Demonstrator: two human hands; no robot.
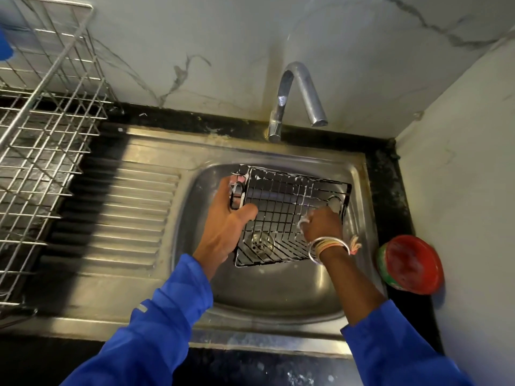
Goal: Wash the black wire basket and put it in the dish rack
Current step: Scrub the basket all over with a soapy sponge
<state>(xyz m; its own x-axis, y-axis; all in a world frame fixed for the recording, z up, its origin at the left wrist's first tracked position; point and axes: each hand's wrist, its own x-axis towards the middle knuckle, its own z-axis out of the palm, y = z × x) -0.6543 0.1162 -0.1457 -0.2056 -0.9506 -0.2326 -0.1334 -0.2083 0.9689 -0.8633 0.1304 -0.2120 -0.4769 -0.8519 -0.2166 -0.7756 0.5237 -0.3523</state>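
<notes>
Left grip point(225, 227) clasps the one black wire basket point(281, 207) in one sink point(278, 296); right grip point(323, 224) curled, contents unclear.

Our left hand point(225, 221) sits at the centre of the frame, its back toward us. Its fingers point(235, 188) curl over the left edge of the black wire basket point(281, 207), and the thumb lies across the wires. Our right hand point(323, 222), right of centre, is bunched into a fist against the basket's right side, suds on the knuckles. Whether it holds anything we cannot tell. The right wrist wears bangles point(328, 246). Both forearms rise from the bottom edge in blue sleeves point(156, 316).
</notes>
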